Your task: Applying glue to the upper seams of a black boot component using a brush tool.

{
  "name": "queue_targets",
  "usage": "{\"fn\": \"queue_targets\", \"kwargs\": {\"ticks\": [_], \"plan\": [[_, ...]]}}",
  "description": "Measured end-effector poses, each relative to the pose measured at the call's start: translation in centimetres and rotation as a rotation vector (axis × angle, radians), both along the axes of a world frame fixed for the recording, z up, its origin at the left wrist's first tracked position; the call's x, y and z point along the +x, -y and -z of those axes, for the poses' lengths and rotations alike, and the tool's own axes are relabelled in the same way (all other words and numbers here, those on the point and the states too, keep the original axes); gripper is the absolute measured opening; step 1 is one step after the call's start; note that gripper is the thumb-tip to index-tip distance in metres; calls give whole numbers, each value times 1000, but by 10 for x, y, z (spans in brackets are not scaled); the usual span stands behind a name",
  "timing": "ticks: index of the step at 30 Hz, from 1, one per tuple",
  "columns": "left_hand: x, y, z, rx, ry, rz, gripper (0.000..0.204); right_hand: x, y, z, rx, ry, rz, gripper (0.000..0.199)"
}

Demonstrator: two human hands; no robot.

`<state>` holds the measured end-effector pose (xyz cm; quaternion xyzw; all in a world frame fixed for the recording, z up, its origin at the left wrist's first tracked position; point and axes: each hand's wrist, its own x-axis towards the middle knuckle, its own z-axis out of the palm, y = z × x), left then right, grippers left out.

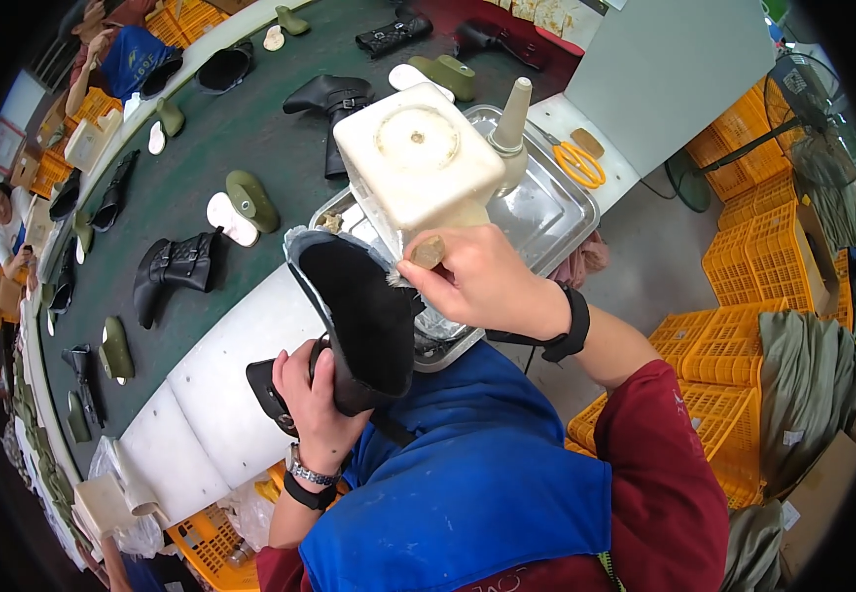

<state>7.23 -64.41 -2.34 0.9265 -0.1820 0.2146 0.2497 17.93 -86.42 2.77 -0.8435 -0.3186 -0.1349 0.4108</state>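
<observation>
A black boot is tipped so that its wide shaft opening faces up toward me, with a pale grey edge round the far rim. My left hand grips it from below at the buckled strap. Between the fingers of my right hand is a brush with a short wooden handle; its pale bristles touch or nearly touch the boot's right rim. Just beyond that hand stands a boxy white plastic container, on or beside a metal tray.
A white cone-topped bottle stands in the tray. Orange-handled scissors lie on the white surface beyond. The green conveyor belt carries black boots, green shoe lasts and white insoles. Orange crates are stacked at right. Other people sit along the far left.
</observation>
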Motion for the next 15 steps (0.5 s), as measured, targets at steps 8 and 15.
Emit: {"fn": "queue_targets", "kwargs": {"ticks": [8, 15], "plan": [[6, -7, 0, 168, 39, -94, 80, -9, -1, 0, 390, -404, 6, 15], [4, -5, -4, 106, 52, -79, 78, -9, -5, 15, 250, -156, 49, 14]]}}
